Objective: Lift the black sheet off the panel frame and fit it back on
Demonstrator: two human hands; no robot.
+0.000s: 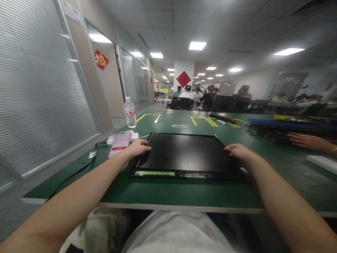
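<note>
A black LCD screen panel [184,153] lies face up on the green table in front of me. Along its near edge, a green circuit strip [154,173] shows at the left, within the dark frame. My left hand [138,148] holds the panel's left edge, thumb and fingers closed on the rim. At the opposite side, my right hand [239,151] pinches the right edge; its fingertips are partly hidden and slightly blurred. A pink-screened phone [119,144] and a white charger [134,136] lie just beyond my left forearm.
A water bottle [130,112] stands at the table's far left. Yellow tape [149,114] marks the green table [168,193]. A dark strip [223,117] lies at the back. On the right, another person's hand [310,141] is beside a stack of long blue-and-black parts [292,125].
</note>
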